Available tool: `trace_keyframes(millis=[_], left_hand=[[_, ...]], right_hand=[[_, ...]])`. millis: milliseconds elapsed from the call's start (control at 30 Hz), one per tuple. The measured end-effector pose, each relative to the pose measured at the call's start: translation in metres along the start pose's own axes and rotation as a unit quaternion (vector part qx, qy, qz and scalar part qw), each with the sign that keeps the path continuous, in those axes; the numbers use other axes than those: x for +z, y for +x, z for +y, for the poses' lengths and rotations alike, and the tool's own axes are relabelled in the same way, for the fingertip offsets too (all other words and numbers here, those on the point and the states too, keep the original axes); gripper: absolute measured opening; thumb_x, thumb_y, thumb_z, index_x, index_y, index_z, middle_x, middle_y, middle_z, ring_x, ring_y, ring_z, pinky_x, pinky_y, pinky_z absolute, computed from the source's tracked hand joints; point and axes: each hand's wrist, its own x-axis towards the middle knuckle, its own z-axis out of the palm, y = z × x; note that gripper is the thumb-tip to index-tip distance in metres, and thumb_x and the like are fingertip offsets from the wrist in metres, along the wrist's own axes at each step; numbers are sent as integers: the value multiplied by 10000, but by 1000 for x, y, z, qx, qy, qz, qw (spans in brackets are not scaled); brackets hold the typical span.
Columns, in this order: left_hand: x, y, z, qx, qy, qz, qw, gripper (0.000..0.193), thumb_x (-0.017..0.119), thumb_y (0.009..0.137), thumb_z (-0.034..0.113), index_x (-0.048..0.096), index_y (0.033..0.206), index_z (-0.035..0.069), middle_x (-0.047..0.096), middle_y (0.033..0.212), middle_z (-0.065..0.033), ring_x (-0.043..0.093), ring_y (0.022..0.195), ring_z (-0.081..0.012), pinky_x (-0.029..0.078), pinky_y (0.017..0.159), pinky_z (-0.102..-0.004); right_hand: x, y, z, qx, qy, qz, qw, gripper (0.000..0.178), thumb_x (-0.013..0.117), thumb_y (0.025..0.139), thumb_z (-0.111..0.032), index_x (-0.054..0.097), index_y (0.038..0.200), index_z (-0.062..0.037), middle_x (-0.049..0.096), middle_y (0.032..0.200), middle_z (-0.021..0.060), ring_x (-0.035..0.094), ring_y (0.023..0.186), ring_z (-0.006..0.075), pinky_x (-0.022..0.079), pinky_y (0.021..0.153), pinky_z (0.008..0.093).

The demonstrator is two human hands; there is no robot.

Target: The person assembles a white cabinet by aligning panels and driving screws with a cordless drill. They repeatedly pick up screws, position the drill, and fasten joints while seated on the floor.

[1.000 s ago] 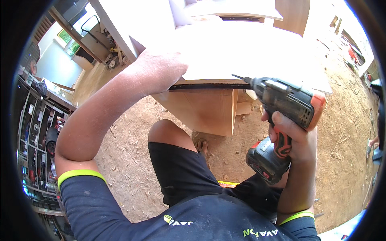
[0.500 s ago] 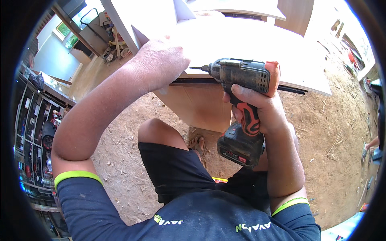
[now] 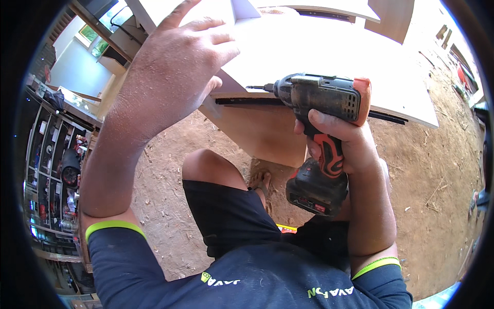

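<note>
My right hand (image 3: 345,135) is wrapped round the handle of a black and orange cordless impact driver (image 3: 321,100). Its thin bit points left, just over the near edge of a white panel (image 3: 319,56). My left hand (image 3: 177,64) is raised at the panel's left end, fingers spread, with nothing seen in it. Beyond its fingertips stands an upright white board (image 3: 246,9). A black drawer slide (image 3: 252,102) runs along the panel's near edge, partly hidden behind the driver. Below it hangs a light wood-coloured board (image 3: 267,136).
Metal shelving (image 3: 49,175) packed with tools and parts stands at the left. A brown board (image 3: 389,20) is at the back right. Dirt floor (image 3: 427,170) strewn with wood chips spreads to the right. My bent knee (image 3: 213,167) is below the panel.
My left hand has lifted off the panel's near edge beside the bit, moved up and left, and spread its fingers. My right hand still holds the driver; the view has shifted slightly.
</note>
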Motion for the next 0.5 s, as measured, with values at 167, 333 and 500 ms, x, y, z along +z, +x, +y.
trace_keyframes(millis=[167, 333, 500], left_hand=[[27, 22, 16, -4, 14, -224, 975, 366, 769, 853, 115, 698, 1206, 52, 727, 1141, -119, 663, 1189, -233, 438, 1145, -407], [34, 28, 15, -16, -5, -217, 976, 243, 722, 875, 61, 723, 1107, -12, 740, 1025, -174, 721, 1040, -289, 578, 935, -411], [28, 30, 17, -26, -13, -230, 973, 184, 748, 839, 47, 748, 1006, -30, 742, 972, -181, 725, 1005, -298, 578, 936, -409]], right_hand=[[-2, 1, 4, -18, -8, -5, 1000, 336, 848, 837, -207, 696, 1090, -46, 708, 828, 56, 615, 597, 124, 493, 530, 257], [-1, -1, 7, -20, -8, 11, 1000, 335, 850, 841, -210, 698, 1089, -42, 708, 829, 54, 618, 596, 122, 497, 530, 252], [-1, 0, 5, -24, -3, -1, 1000, 327, 855, 842, -211, 700, 1074, -41, 707, 828, 53, 622, 600, 122, 498, 529, 254]])
